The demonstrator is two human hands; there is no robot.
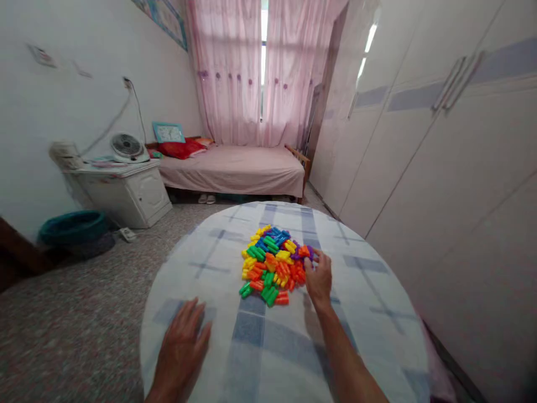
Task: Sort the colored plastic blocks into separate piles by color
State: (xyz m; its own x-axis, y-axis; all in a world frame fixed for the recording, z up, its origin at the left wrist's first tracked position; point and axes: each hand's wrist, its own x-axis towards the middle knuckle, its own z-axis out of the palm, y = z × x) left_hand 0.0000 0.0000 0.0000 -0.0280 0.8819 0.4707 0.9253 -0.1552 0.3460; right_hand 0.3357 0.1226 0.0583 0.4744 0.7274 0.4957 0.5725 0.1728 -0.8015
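A heap of small plastic building blocks (271, 260) in yellow, green, blue, orange, red and purple lies on the round table. At the heap's right edge, my right hand (319, 280) has its thumb and fingers closed around a purple block (310, 253); part of it is hidden by the fingers. An orange block (304, 251) sits right beside those fingertips. My left hand (184, 338) is over the table's left front part, fingers stretched and thumb apart, holding nothing. It is clear of the heap, whose nearest pieces are green blocks (245, 290).
A blue-and-white checked cloth (247, 347) covers the round table. Behind it stands a bed (247, 162) with a pink sheet. White wardrobes (419, 168) line the right side. To the left are a white cabinet (142, 196), a fan (128, 146) and a teal bin (73, 228).
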